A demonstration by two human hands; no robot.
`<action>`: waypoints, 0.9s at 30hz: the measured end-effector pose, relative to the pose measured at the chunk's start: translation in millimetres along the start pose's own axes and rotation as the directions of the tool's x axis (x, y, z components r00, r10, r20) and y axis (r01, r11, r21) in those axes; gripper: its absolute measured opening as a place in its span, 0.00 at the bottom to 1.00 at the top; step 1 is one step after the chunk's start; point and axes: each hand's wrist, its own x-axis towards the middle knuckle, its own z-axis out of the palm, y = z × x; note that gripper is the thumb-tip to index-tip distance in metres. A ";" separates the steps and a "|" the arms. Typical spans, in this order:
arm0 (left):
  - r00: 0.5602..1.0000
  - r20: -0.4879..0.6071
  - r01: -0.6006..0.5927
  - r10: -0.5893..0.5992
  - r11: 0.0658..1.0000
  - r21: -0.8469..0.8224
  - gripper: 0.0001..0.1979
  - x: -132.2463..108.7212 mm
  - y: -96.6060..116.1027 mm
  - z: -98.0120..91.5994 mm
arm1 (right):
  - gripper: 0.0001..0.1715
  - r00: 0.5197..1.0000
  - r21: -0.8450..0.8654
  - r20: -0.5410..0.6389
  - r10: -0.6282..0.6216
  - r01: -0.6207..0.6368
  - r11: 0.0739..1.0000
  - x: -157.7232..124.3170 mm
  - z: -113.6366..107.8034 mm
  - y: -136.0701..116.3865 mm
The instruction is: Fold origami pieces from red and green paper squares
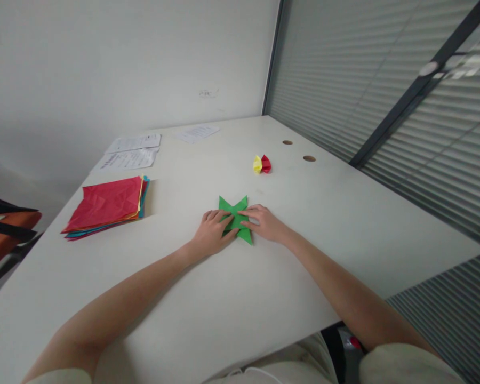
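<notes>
A green sheet of origami paper (233, 208), folded into a four-pointed star shape, lies flat on the table before me. My left hand (213, 232) grips its left side, with the fingers bent over the paper and the thumb along the lower edge. From the right, my right hand (265, 224) holds the other side, thumb and fingertips on the green surface. Parts of the left points are covered by my fingers. Beyond the star sits a small folded paper piece (265, 164), yellow on one half and red on the other.
To the left lies a stack of coloured paper (110, 202), red on top. Printed sheets (130, 158) rest behind it, with another sheet (198, 133) at the back. Two round holes pierce the white table (184, 186) near the blinds (344, 69). An orange item (8, 237) is at far left.
</notes>
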 end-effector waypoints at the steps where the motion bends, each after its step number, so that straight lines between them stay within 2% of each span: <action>1: 1.000 0.000 -0.012 0.012 1.000 -0.010 0.20 0.0 0.1 -0.4 | 0.22 1.000 0.002 -0.003 -0.004 0.004 1.000 0.1 -0.6 0.3; 6: 0.999 0.012 -0.052 0.053 0.998 -0.027 0.19 0.2 0.9 -2.3 | 0.22 1.000 -0.005 0.000 -0.012 0.012 1.000 0.2 -1.9 -0.4; 27: 0.998 0.005 -0.063 0.063 0.997 -0.044 0.17 -0.1 -0.2 -1.9 | 0.21 1.000 0.011 -0.004 -0.030 0.030 0.999 0.2 0.8 5.6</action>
